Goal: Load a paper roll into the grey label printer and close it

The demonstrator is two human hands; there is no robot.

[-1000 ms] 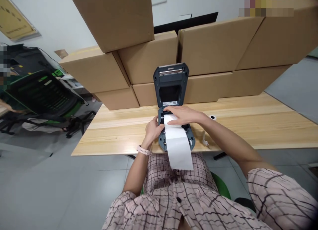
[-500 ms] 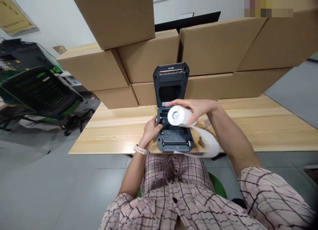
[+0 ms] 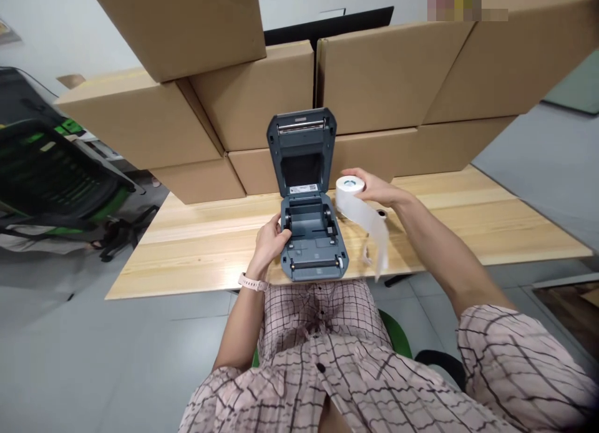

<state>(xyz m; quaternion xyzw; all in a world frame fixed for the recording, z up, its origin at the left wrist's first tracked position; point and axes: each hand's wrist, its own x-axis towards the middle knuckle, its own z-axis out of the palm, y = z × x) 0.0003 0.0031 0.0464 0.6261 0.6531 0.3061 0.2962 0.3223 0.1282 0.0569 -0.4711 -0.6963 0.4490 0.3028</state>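
Observation:
A dark grey label printer stands on the wooden table with its lid tipped fully up. Its roll bay shows no roll inside. My left hand grips the printer's left side, thumb on the rim and fingers partly hidden behind the wall. To the right of the printer, my right hand is closed round a white label roll, held upright at or just above the tabletop. A loose strip of the roll trails down toward the table's front edge.
Cardboard boxes are stacked along the back of the wooden table, close behind the lid. A small dark-centred item lies near my right wrist, partly covered by the strip. An office chair stands at the left.
My right hand has carried the label roll from over the printer's bay to the table on its right, turning it upright. My left hand stays on the printer's side. The view has shifted slightly.

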